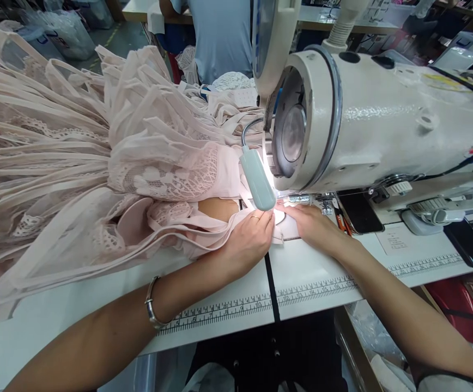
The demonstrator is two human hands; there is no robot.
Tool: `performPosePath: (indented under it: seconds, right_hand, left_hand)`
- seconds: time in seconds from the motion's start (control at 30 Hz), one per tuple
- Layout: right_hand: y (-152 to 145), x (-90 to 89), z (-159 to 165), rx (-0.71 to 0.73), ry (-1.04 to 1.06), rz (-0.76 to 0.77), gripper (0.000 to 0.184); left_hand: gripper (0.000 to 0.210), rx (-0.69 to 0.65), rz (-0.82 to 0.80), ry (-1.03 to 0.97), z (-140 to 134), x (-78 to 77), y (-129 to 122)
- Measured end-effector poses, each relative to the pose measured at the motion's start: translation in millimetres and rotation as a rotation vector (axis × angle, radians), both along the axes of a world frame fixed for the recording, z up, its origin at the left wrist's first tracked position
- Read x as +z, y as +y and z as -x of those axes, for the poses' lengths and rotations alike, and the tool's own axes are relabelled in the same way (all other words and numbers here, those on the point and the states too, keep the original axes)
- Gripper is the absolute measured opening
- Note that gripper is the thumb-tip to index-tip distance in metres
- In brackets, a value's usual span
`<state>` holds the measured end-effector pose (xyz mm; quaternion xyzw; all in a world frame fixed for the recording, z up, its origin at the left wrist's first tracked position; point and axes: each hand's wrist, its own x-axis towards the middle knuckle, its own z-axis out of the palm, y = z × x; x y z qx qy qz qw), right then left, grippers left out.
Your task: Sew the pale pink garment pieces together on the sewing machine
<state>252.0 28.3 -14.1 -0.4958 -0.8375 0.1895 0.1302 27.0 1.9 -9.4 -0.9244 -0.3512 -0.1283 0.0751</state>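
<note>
A pale pink lace bra point(167, 177) lies with its band running to the sewing machine point(367, 122). My left hand point(253, 234) has its fingers closed on the bra's edge, just below the small grey-green lamp point(258, 179). From the other side, my right hand point(308, 220) pinches the fabric close to the needle area, fingertips almost meeting those of the left. A small white loose end of fabric hangs between the hands. The lamp and the machine head hide the needle and part of the fingertips.
A large heap of pink bras and straps point(56, 130) covers the left of the table. Orange-handled snips point(340, 220) and a phone point(359, 212) lie right of my hand; another dark phone point(471, 242) is near the edge. A ruler strip point(228, 310) runs along the front. A person in blue point(222, 38) sits behind.
</note>
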Motion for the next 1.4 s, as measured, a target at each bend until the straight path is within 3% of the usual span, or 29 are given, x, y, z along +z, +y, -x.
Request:
performPosePath:
  seconds: [0.17,0.3,0.5,0.7,0.87,1.0,1.13,1.27,1.4]
  right_hand:
    - [0.8,6.5,5.1,0.018,-0.017,-0.005,0.05]
    - [1.9,0.8,2.2,0.005,-0.072,-0.014,0.048]
    - [0.5,-7.2,-2.9,0.008,0.03,-0.069,0.041]
    - [0.0,4.0,5.9,0.018,-0.085,-0.036,0.042]
    - [-9.1,9.2,15.0,0.003,-0.147,-0.213,0.046]
    - [-13.3,8.5,15.5,0.116,-0.094,-0.248,0.051]
    - [-12.3,11.1,14.8,0.142,-0.108,-0.229,0.055]
    - [-11.5,10.2,15.2,0.118,-0.103,-0.262,0.05]
    - [-11.9,3.7,14.5,0.04,-0.045,-0.339,0.046]
  left_hand:
    - [0.036,-0.001,0.05,-0.014,-0.4,-2.7,2.9]
    - [0.035,0.013,0.048,-0.035,-2.6,-4.5,4.3]
    - [0.036,0.02,0.002,-0.042,-3.3,-5.7,4.6]
    - [0.035,0.038,-0.06,-0.006,-4.2,-3.8,1.1]
    - [0.035,0.032,-0.139,0.044,10.3,6.7,7.6]
    - [0.021,0.011,-0.035,-0.033,25.9,15.0,16.4]
    - [0.016,0.017,-0.007,-0.042,28.0,15.9,19.7]
    - [0.024,-0.003,-0.027,0.046,24.3,14.1,18.3]
    - [0.023,0.06,0.076,0.071,22.0,16.6,17.2]
